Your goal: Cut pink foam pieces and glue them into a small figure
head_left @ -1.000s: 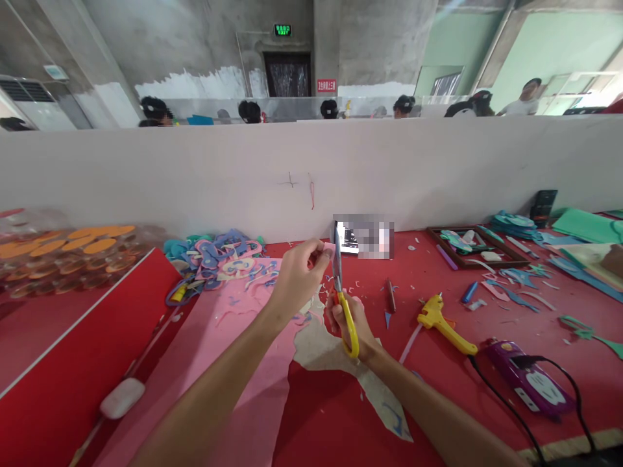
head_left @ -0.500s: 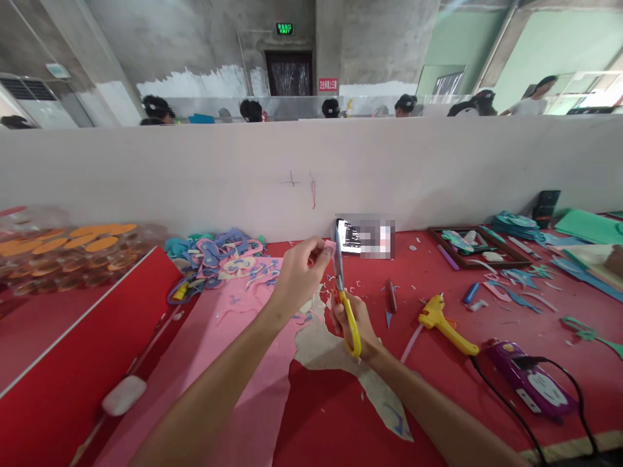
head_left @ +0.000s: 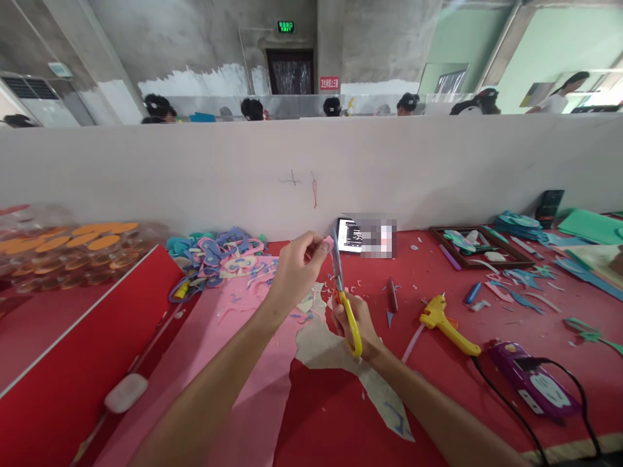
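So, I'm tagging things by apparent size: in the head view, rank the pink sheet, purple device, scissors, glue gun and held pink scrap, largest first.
1. Pink sheet
2. Purple device
3. Scissors and glue gun: too alike to rank
4. Pink scrap

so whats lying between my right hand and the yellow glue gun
In the head view, a reddish-brown pen-like stick and a pointed blue scrap lie between the right hand and glue gun; a pale strip reaches toward the gun.

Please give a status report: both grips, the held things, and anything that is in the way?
Left grip: pinching small pink piece. Right grip: on yellow-handled scissors, blades close beside the piece, contact unclear. Phone beyond the blades, apparently not blocking.
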### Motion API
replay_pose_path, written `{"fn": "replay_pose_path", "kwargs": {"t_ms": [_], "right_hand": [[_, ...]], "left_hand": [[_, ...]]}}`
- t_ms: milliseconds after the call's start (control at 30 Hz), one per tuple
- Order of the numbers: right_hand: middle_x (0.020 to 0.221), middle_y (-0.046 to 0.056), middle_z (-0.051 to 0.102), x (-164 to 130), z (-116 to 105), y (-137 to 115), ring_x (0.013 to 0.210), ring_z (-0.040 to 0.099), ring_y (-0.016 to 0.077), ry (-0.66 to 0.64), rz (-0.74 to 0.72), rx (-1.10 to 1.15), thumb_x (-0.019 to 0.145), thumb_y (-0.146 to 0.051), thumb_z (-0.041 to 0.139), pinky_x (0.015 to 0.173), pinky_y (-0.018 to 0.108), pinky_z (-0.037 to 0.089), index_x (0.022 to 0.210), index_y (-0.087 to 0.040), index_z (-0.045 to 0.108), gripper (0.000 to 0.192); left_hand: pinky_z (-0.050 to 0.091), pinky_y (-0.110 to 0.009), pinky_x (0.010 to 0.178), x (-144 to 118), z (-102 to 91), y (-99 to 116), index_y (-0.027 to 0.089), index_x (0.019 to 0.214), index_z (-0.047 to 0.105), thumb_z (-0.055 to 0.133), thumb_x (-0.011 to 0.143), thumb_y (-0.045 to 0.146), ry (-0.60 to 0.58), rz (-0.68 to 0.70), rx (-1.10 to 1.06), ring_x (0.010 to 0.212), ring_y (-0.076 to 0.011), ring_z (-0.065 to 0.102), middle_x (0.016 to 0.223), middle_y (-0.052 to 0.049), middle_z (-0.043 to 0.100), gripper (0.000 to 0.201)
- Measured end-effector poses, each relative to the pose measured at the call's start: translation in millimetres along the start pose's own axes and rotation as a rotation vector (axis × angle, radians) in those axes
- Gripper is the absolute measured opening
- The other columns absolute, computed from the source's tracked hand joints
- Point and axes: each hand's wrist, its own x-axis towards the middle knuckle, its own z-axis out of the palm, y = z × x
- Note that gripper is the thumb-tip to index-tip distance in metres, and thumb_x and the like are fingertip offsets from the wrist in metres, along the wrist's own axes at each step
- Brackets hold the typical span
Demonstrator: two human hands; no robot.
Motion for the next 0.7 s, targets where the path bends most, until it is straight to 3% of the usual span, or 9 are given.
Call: {"fn": "replay_pose_path", "kwargs": {"t_ms": [533, 700], "right_hand": [[0.050, -0.001, 0.044, 0.1, -0.7, -3.3, 0.041, 0.038, 0.0069, -0.032, 0.036, 0.012, 0.080, -0.091, 0.047, 0.043, 0.020, 0.032, 0.075, -0.016, 0.044, 0.075], [0.049, -0.001, 0.043, 0.9, -1.4, 2.7, 0.039, 0.037, 0.0067, -0.042, 0.023, 0.052, 0.083, -0.088, 0.046, 0.041, 0.019, 0.029, 0.075, -0.016, 0.044, 0.073]], "left_hand": [[0.035, -0.021, 0.061, 1.3, -5.5, -0.4, 0.017, 0.085, 0.060, 0.053, 0.096, 0.041, 0.012, -0.021, -0.001, 0.064, -0.0067, 0.046, 0.074, 0.000, 0.057, 0.029], [0.038, -0.021, 0.065, 1.9, -6.3, -1.4, 0.016, 0.084, 0.060, 0.057, 0.094, 0.040, -0.040, -0.001, 0.010, 0.069, -0.0073, 0.049, 0.076, -0.001, 0.059, 0.026]]}}
